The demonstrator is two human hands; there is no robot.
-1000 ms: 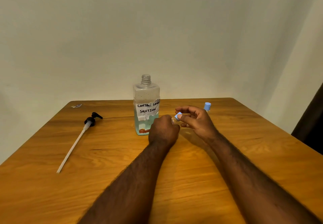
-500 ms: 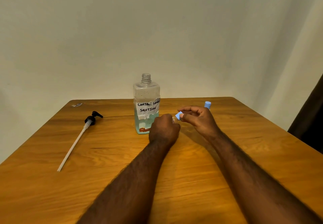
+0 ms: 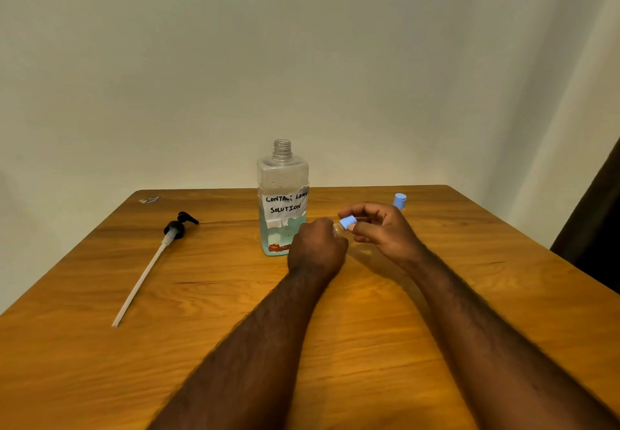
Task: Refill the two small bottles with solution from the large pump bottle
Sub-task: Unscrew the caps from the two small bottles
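The large clear bottle (image 3: 282, 198), labelled "contact lens solution", stands uncapped mid-table with pale blue liquid low inside. Its black pump head with long white tube (image 3: 152, 261) lies to the left. My left hand (image 3: 317, 248) grips a small clear bottle (image 3: 336, 229), almost wholly hidden in the fist; only its neck shows. My right hand (image 3: 382, 231) pinches that bottle's blue cap (image 3: 347, 221) at the neck. A second small bottle with a blue cap (image 3: 399, 201) stands behind my right hand, its body hidden.
The wooden table (image 3: 201, 345) ends at a white wall behind. A small scrap of wrapper (image 3: 148, 199) lies near the far left corner. A dark curtain (image 3: 593, 228) hangs at the right edge.
Both hands stay together at the small bottle; my right fingers have shifted slightly around the blue cap. Nothing else on the table has moved.
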